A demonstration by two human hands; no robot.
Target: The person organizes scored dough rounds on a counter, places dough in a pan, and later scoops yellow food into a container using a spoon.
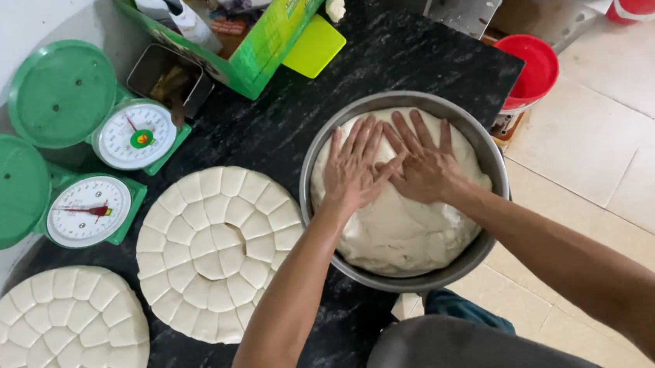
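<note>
A big mass of pale dough (pixel 394 233) fills a round metal bowl (pixel 489 156) on the black stone counter (pixel 276 126). Both of my hands lie flat on top of the dough, fingers spread and pointing away from me. My left hand (pixel 354 170) rests on the dough's left half. My right hand (pixel 422 165) lies beside it, with the thumbs touching or overlapping in the middle. Neither hand grips anything.
Two round dough discs scored into several pieces lie to the left, one (pixel 220 251) beside the bowl, one (pixel 60 345) at the near left corner. Two green kitchen scales (pixel 135 135) (pixel 88 212) stand by the wall. A green box (pixel 255 53) sits behind, a red bucket (pixel 533 70) on the floor.
</note>
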